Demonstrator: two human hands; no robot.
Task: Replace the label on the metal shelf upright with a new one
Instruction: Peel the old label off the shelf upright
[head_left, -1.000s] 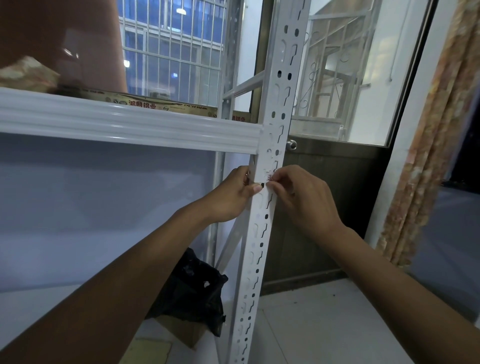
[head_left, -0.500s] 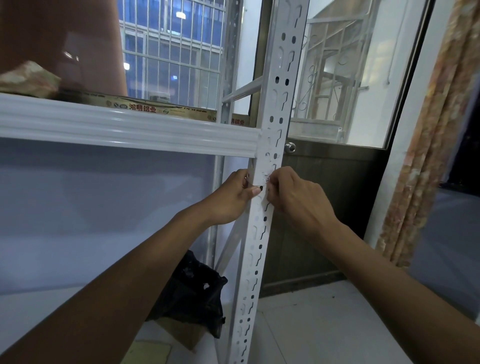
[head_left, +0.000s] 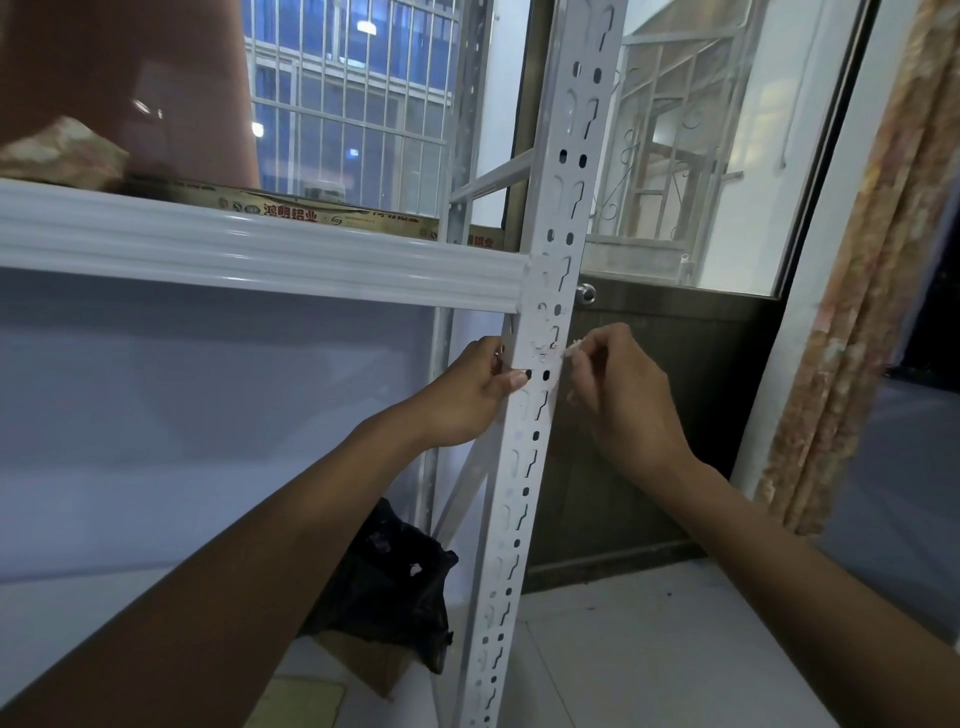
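Note:
A white perforated metal upright (head_left: 524, 467) runs from top to bottom in the middle of the view. Just below the shelf beam, torn white scraps of a label (head_left: 543, 349) cling to its face. My left hand (head_left: 467, 395) grips the upright's left edge, thumb on the front. My right hand (head_left: 618, 395) sits just right of the upright and pinches a small peeled scrap of label (head_left: 573, 345) between thumb and fingertip. No new label is in sight.
A white shelf beam (head_left: 249, 254) joins the upright from the left, with a printed cardboard strip (head_left: 311, 213) on top. A black bag (head_left: 395, 582) lies on the floor behind. A dark door (head_left: 675, 405) and a patterned curtain (head_left: 857, 312) stand to the right.
My right hand has drawn away to the right of the upright with a scrap of label in its pinch. The label spot now shows only torn remnants. My left hand keeps its hold.

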